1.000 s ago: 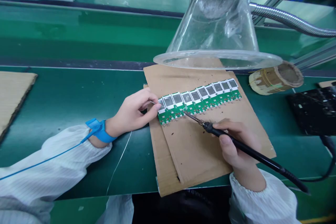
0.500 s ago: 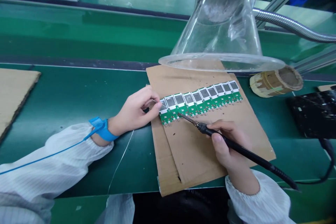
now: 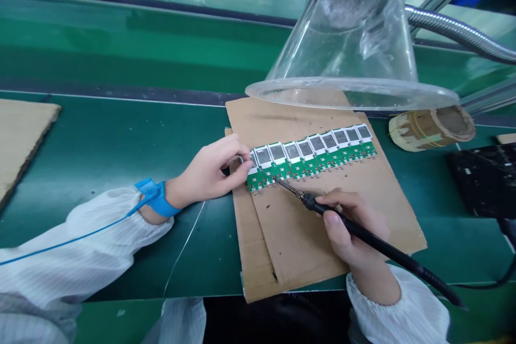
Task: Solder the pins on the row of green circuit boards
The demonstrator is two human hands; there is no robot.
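Note:
A row of green circuit boards (image 3: 310, 165) with small grey-and-white screens lies slantwise on brown cardboard (image 3: 314, 231). My right hand (image 3: 355, 226) grips a black soldering iron (image 3: 374, 242), its metal tip at the lower edge of the boards, toward the left end. At that left end, my left hand (image 3: 217, 169) pinches a thin solder wire (image 3: 185, 244) between thumb and forefinger. The wire's free end reaches over the boards near the iron's tip; whether the two touch is too small to tell. Its tail trails down from under my left hand across the green table.
Above the boards hangs a clear fume-extraction hood (image 3: 346, 48) on a metal hose (image 3: 459, 29). A taped cardboard ring (image 3: 431, 128) and a black box (image 3: 484, 180) stand at the right. Another cardboard sheet (image 3: 24, 140) lies left. A blue wrist strap (image 3: 161, 199) with a cord circles my left wrist.
The view has shifted slightly. The iron's tip stays at nearly the same spot on the boards, and my left hand keeps its pinch on the solder wire, slightly farther right in view.

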